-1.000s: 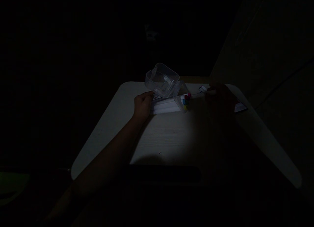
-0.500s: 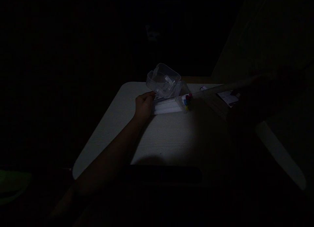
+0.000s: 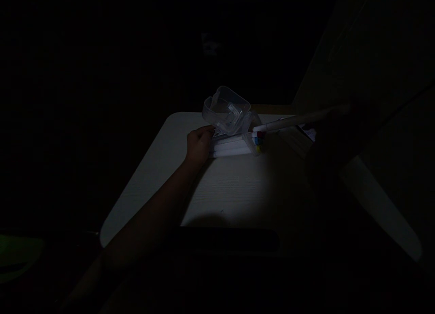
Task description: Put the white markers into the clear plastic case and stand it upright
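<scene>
My left hand (image 3: pixel 198 146) is closed on the left end of a clear plastic marker case (image 3: pixel 227 111), whose lid stands raised. Inside lie several white markers (image 3: pixel 231 148), with red, blue and yellow ends pointing right. My right hand (image 3: pixel 335 132), very dark, is closed on a long white marker (image 3: pixel 294 120). That marker slants down to the left, and its tip is at the case's right opening, just above the red end. Whether the tip touches the others I cannot tell. The fingers of the right hand are mostly lost in shadow.
The case rests on a pale wood-grain table (image 3: pixel 227 187) with rounded corners and a dark slot at its near edge. Right of the case lies a printed card or phone (image 3: pixel 308 132), partly hidden by my right hand. Something green (image 3: pixel 18 255) shows at the lower left.
My right hand has moved left with the marker, bringing its tip from beside the coloured ends to the case opening. It covers more of the printed item. The left hand stays put.
</scene>
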`<action>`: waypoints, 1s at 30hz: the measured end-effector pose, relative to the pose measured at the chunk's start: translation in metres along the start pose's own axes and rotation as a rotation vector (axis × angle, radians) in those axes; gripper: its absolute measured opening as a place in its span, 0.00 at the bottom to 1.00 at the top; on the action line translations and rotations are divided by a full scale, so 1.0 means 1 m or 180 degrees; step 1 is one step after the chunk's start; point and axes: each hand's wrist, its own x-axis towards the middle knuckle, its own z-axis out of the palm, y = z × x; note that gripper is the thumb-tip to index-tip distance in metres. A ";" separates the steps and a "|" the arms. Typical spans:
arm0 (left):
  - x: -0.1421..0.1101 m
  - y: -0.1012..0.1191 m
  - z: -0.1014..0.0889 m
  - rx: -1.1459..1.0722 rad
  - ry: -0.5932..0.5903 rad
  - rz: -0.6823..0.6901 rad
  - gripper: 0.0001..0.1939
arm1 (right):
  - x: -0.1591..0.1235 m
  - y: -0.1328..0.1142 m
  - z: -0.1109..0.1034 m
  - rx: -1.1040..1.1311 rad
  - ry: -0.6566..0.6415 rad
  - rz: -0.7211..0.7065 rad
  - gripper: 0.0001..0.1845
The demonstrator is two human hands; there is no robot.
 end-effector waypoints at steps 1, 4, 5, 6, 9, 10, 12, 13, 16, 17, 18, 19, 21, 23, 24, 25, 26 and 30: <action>0.000 0.000 0.000 0.0007 0.0010 0.0007 0.09 | -0.004 -0.006 0.004 0.0099 0.0148 -0.0115 0.24; 0.000 0.001 0.001 0.0029 0.0036 -0.0020 0.09 | -0.016 -0.026 0.014 0.0105 0.0318 -0.0128 0.21; 0.000 0.001 0.001 0.0027 0.0037 -0.0029 0.10 | -0.019 -0.033 0.016 0.0134 0.0300 -0.0034 0.19; 0.000 0.001 0.001 0.0022 0.0029 -0.0031 0.10 | -0.022 -0.039 0.017 0.0142 0.0228 0.0044 0.18; -0.001 0.003 0.002 -0.0002 -0.0001 -0.0004 0.10 | -0.028 -0.049 0.018 0.0156 0.0008 0.0226 0.17; -0.001 0.003 0.002 0.0007 -0.0007 0.0006 0.10 | -0.029 -0.051 0.018 0.0178 -0.0038 0.0270 0.17; -0.001 0.004 0.001 0.0024 0.0005 0.0006 0.10 | -0.032 -0.053 0.018 0.0278 -0.0058 0.0360 0.16; -0.001 0.004 0.001 0.0027 0.0025 -0.0001 0.11 | -0.033 -0.053 0.019 0.0347 -0.0049 0.0392 0.15; -0.001 0.003 0.001 0.0003 0.0044 -0.0013 0.11 | -0.036 -0.056 0.020 0.0471 -0.0088 0.0423 0.12; -0.001 0.003 0.002 -0.0013 0.0048 -0.0015 0.10 | -0.037 -0.056 0.020 0.0466 -0.0116 0.0411 0.11; -0.001 0.004 0.002 -0.0028 0.0041 -0.0020 0.10 | -0.038 -0.057 0.020 0.0443 -0.0154 0.0395 0.12; -0.001 0.004 0.002 -0.0042 0.0038 -0.0032 0.10 | -0.038 -0.057 0.019 0.0396 -0.0199 0.0386 0.12; -0.001 0.005 0.003 -0.0066 0.0039 -0.0061 0.10 | -0.039 -0.056 0.016 0.0239 -0.0342 0.0384 0.14; -0.001 0.007 0.003 -0.0097 0.0017 -0.0070 0.10 | -0.038 -0.054 0.013 -0.0073 -0.0585 0.0399 0.16; -0.001 0.007 0.004 -0.0108 0.0007 -0.0065 0.11 | -0.038 -0.053 0.012 -0.0287 -0.0723 0.0402 0.18; -0.001 0.007 0.004 -0.0114 0.0007 -0.0063 0.11 | -0.037 -0.052 0.011 -0.0498 -0.0853 0.0391 0.19; 0.000 0.006 0.004 -0.0111 0.0022 -0.0068 0.11 | -0.037 -0.051 0.010 -0.0662 -0.0952 0.0373 0.20; 0.000 0.003 0.003 -0.0085 0.0068 -0.0049 0.11 | -0.039 -0.049 0.013 -0.0545 -0.1012 0.0324 0.24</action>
